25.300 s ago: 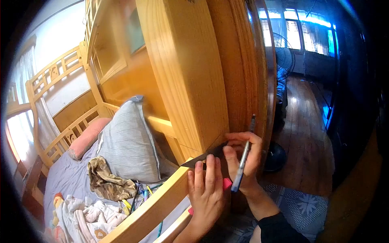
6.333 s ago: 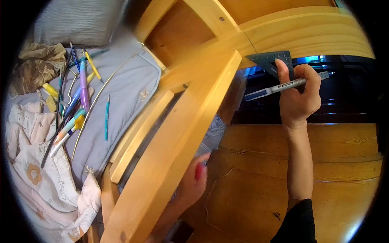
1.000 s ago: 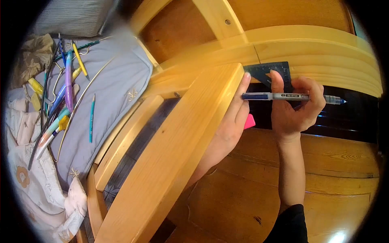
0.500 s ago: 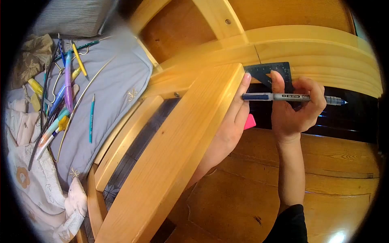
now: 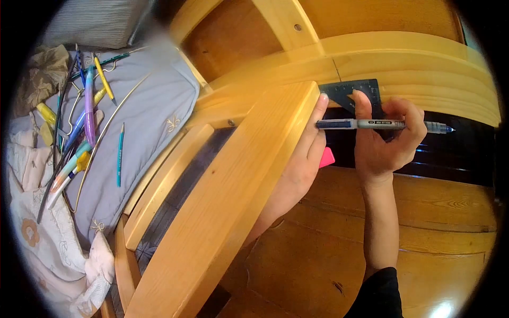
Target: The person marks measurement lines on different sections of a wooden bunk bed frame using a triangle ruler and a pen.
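My right hand [image 5: 387, 140] is closed around a roller pen [image 5: 379, 124] and a dark triangular set square [image 5: 366, 90]. The pen lies crosswise, its point to the right and its dark blue end by my left hand [image 5: 302, 169]. My raised thumb rests over the set square, which stands against the curved wooden rail [image 5: 408, 61]. My left hand is partly hidden behind the wooden armrest [image 5: 222, 185]. Its fingers are together, with one fingertip at the set square's left corner. A bright pink object [image 5: 327, 157] sticks out beside this hand; its kind is hidden.
On the grey cushion [image 5: 154, 106] at the left lie several pens and pencils, among them a purple pen [image 5: 89, 108] and a teal pencil [image 5: 121, 156]. A patterned cloth [image 5: 53, 238] is bunched nearby. The brown floor [image 5: 307, 254] shows below my hands.
The set square and the pen's point have shifted very slightly upward with my right hand. My left hand stays almost still by the armrest.
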Motion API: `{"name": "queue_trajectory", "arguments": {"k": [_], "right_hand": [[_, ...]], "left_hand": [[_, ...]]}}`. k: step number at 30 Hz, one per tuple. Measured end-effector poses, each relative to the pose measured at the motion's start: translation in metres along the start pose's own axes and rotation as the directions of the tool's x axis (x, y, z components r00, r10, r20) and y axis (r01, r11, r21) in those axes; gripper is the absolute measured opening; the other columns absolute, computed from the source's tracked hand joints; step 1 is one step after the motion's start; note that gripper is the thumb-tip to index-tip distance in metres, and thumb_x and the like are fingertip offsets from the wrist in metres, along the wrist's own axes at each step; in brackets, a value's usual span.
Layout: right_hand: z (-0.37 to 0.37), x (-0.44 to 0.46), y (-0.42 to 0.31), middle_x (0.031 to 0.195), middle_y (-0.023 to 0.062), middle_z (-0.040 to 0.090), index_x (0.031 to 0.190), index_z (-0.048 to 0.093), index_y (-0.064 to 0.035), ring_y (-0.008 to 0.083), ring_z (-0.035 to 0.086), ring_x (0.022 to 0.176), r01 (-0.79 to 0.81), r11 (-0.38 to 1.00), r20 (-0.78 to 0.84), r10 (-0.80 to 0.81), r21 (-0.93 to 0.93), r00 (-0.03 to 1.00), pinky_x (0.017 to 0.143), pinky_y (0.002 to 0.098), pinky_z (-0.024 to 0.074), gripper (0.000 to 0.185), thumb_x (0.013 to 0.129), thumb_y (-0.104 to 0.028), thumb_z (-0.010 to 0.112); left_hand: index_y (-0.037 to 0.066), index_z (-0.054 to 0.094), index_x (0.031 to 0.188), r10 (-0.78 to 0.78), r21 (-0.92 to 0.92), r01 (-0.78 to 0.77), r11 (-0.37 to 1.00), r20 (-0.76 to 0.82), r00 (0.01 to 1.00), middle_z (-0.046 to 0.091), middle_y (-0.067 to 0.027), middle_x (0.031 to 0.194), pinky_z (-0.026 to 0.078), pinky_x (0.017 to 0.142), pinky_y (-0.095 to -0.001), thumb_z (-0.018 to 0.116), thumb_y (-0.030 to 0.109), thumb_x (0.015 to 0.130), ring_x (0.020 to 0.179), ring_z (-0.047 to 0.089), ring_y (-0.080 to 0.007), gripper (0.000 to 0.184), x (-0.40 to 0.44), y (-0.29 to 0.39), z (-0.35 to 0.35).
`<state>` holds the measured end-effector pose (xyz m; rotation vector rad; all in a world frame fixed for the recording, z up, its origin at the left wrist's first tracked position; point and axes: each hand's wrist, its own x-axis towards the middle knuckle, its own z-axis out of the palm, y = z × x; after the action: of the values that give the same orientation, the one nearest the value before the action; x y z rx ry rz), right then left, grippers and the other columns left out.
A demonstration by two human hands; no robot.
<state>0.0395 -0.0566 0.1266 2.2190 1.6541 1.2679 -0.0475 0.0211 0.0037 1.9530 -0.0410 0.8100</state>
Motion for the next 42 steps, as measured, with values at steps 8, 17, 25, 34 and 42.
{"name": "queue_trajectory", "arguments": {"k": [8, 17, 25, 34, 42], "right_hand": [[0.0003, -0.0009, 0.0013, 0.078, 0.0063, 0.057, 0.104, 0.050, -0.0010, 0.0196, 0.052, 0.062, 0.008, 1.000, -0.002, -0.008, -0.007, 1.000, 0.053, 0.0266, 0.0440, 0.051, 0.069, -0.012, 0.085], [0.0008, -0.0019, -0.0001, 0.079, 0.0065, 0.057, 0.103, 0.051, -0.0004, 0.0185, 0.051, 0.063, -0.034, 0.999, -0.009, 0.034, 0.013, 0.999, 0.054, 0.0263, 0.0443, 0.047, 0.071, -0.009, 0.084], [0.0011, -0.0040, 0.0015, 0.079, 0.0066, 0.056, 0.103, 0.050, -0.0010, 0.0185, 0.052, 0.064, -0.045, 0.999, -0.021, 0.046, 0.013, 0.999, 0.055, 0.0259, 0.0442, 0.045, 0.072, -0.008, 0.082], [0.0002, -0.0056, 0.0029, 0.089, 0.0049, 0.054, 0.107, 0.046, -0.0029, 0.0110, 0.050, 0.070, -0.045, 0.999, 0.022, 0.044, 0.030, 0.999, 0.059, 0.0209, 0.0429, 0.046, 0.076, -0.005, 0.079], [0.0011, -0.0046, 0.0024, 0.088, 0.0047, 0.053, 0.107, 0.045, -0.0028, 0.0113, 0.049, 0.069, -0.024, 1.000, 0.012, 0.024, 0.017, 1.000, 0.060, 0.0213, 0.0428, 0.046, 0.076, -0.005, 0.079]], "left_hand": [[0.001, 0.059, 0.116, -0.014, -0.027, 0.014, 1.000, 0.013, 1.000, 0.034, -0.0124, 0.148, 0.034, 0.103, -0.0450, 0.057, 0.001, 0.077, 0.118, 0.050, -0.0347, 0.039, -0.0001, 0.0006, 0.0007], [0.001, 0.056, 0.121, -0.009, -0.046, 0.010, 0.999, 0.025, 1.000, 0.032, -0.0112, 0.149, 0.033, 0.104, -0.0461, 0.057, -0.001, 0.075, 0.123, 0.045, -0.0351, 0.046, 0.0002, -0.0011, 0.0002], [0.001, 0.058, 0.117, -0.004, -0.093, 0.005, 0.996, 0.005, 1.000, 0.031, -0.0109, 0.150, 0.034, 0.103, -0.0454, 0.058, -0.002, 0.075, 0.121, 0.047, -0.0353, 0.042, -0.0002, -0.0033, 0.0034], [0.000, 0.059, 0.114, -0.011, -0.059, 0.012, 0.998, 0.020, 1.000, 0.032, -0.0107, 0.150, 0.035, 0.103, -0.0445, 0.059, -0.002, 0.074, 0.120, 0.048, -0.0346, 0.040, 0.0005, -0.0020, 0.0021], [0.000, 0.059, 0.113, -0.008, -0.063, 0.008, 0.998, 0.014, 1.000, 0.032, -0.0109, 0.150, 0.034, 0.103, -0.0446, 0.059, -0.001, 0.074, 0.122, 0.046, -0.0350, 0.040, 0.0011, -0.0007, -0.0007]]}}
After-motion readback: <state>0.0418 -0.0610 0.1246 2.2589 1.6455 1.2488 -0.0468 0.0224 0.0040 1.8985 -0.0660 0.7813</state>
